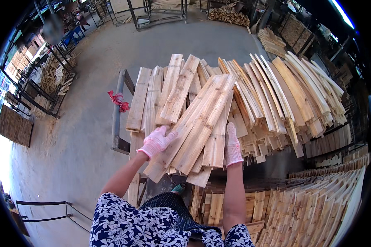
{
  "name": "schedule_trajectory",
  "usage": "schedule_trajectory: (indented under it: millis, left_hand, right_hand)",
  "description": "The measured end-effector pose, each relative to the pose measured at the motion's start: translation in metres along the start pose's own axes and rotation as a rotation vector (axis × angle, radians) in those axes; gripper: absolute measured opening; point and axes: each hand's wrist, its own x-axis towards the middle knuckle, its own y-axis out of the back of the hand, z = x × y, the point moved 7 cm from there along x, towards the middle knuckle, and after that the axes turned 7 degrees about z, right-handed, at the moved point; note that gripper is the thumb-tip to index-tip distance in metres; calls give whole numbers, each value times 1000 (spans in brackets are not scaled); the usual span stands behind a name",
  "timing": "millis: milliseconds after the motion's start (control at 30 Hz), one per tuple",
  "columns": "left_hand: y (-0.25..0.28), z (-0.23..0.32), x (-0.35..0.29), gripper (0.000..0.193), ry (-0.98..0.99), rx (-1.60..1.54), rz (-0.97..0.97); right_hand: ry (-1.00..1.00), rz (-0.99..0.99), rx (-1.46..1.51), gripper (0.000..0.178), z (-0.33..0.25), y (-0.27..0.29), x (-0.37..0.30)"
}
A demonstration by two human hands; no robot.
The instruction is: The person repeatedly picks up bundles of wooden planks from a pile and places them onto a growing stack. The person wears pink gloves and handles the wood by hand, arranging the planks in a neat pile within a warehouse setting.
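Note:
Several pale wooden planks lie loosely fanned in a pile before me, with two long planks (pixel 202 123) slanting across the top. My left hand (pixel 157 140), in a pink and white knitted glove, touches their left edge, fingers spread apart. On the other side my right hand (pixel 233 146), gloved the same way, is held flat with its fingers stretched along the edge of a shorter plank (pixel 217 142). Neither hand is wrapped round a plank. More planks (pixel 138 99) lie beyond my left hand, pointing away from me.
A metal frame (pixel 118 111) with a red cloth strip (pixel 118 101) stands left of the pile. To the right are many tilted boards (pixel 290 96). Stacked planks (pixel 292 214) fill the lower right. A thin metal rack (pixel 43 221) is at lower left, and scrap wood (pixel 55 80) lies farther back.

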Motion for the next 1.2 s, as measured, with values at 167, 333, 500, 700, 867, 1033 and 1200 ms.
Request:
schedule_trajectory:
  millis: [167,333,500,700,867,1033,1200]
  left_hand:
    - [-52,10,-9,80,313,-199,-122]
    - [-72,30,-77,82,512,-1093,-381]
    - [-83,34,-130,92,664,-1337,-752]
    - [-147,45,-174,113,293,-1041,-562]
    - [-194,82,-239,93,255,-1011,-724]
    - [-275,143,-299,66,130,-773,-863]
    - [-376,198,-327,60,-296,-431,-678]
  right_hand:
    - [272,106,-445,97,-14,-5,20]
    - [273,-6,-311,95,18,46,-7]
    - [190,-129,4,90,77,58,-89]
    - [197,10,-20,109,116,100,-169]
    - [259,255,104,108,144,163,-261]
    - [307,867,-74,105,250,265,-362]
    - [225,1390,86,102,340,336,-479]
